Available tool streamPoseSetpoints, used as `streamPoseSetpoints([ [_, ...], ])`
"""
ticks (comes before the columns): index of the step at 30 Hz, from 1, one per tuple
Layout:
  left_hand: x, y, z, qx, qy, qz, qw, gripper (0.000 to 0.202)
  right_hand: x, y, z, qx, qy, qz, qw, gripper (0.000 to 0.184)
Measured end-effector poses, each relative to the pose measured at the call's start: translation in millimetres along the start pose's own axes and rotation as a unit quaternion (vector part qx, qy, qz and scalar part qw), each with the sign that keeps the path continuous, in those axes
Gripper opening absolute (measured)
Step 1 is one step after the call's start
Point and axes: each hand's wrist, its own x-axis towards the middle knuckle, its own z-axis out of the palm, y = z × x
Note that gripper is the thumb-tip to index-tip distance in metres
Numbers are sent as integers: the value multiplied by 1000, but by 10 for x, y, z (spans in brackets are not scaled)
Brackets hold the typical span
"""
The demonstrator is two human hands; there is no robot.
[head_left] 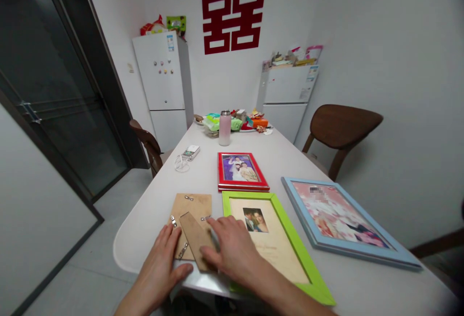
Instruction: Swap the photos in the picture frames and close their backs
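Observation:
A brown picture frame backing board (194, 201) lies flat on the table near its front edge, with small metal clips around its sides. Its easel stand leg (194, 238) slants across the middle. My left hand (161, 260) rests along the board's left side, fingers stretched towards a clip (173, 221) and thumb apart. On the other side, my right hand (234, 248) has its index finger by the right clip (205, 218) and its thumb on the stand leg. My right hand and forearm partly cover a green picture frame (290, 224) holding a small photo of a couple.
Beyond lies a red picture frame (261, 177); a blue one (300, 214) lies to the right. A pink bottle (224, 130), a white device with a cable (191, 151) and snack packages (212, 122) stand farther back on the white table (145, 224). Wooden chairs (340, 125) flank it.

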Motion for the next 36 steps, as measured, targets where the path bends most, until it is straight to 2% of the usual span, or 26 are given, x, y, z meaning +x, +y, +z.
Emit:
streamPoseSetpoints([
  [2,-16,-51,62,-1,18,15,1000,61,61,-154,179,-4,-8,-5,1000,55],
  [4,-25,-83,119,-9,33,28,999,60,109,-213,309,16,-7,0,1000,52],
  [7,-20,-140,161,-29,68,45,996,59,146,-201,351,66,7,8,998,52],
  [10,-10,-154,112,-27,112,83,990,59,127,-178,207,107,33,4,994,54],
  [12,-9,-80,30,-13,136,124,983,59,75,-157,36,130,58,-11,990,52],
  [16,4,296,-58,4,163,196,967,64,-139,12,-337,123,91,-33,988,45],
  [18,35,537,26,0,150,221,964,67,-290,184,-463,103,94,-14,990,41],
  [20,80,761,187,-15,119,240,963,70,-449,391,-524,82,81,26,993,38],
  [23,144,1022,444,-39,55,252,965,78,-658,689,-523,54,57,91,993,35],
  [25,169,1135,551,-49,14,249,967,82,-756,835,-493,42,41,116,991,34],
  [30,175,1216,581,-51,-48,225,972,77,-845,979,-407,31,21,122,992,36],
  [36,198,1187,484,-53,-52,198,977,57,-819,976,-263,-15,46,74,996,38],
])
